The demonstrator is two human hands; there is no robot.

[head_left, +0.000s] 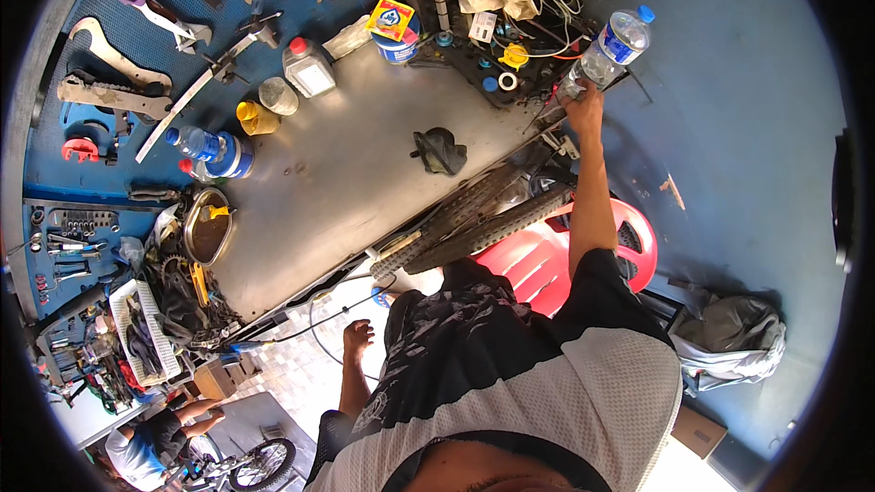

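My right arm stretches out to the far right end of the metal workbench point(310, 178). There my right hand point(584, 109) is closed by the foot of a clear plastic bottle point(606, 53) with a blue cap and label. Its fingers are bent around something greyish that I cannot make out. Low beside my body hangs my left hand point(358, 337), its fingers loosely curled and apart, with nothing in them. A crumpled black cloth point(440, 152) lies on the bench top between the two hands.
Bicycle tyres point(492, 230) and a red plastic chair point(538, 264) stand between me and the bench. Bottles, a yellow jar point(255, 118) and a metal bowl point(208, 228) line its back and left. Lower left, another person point(137, 456) sits by a bicycle point(260, 466).
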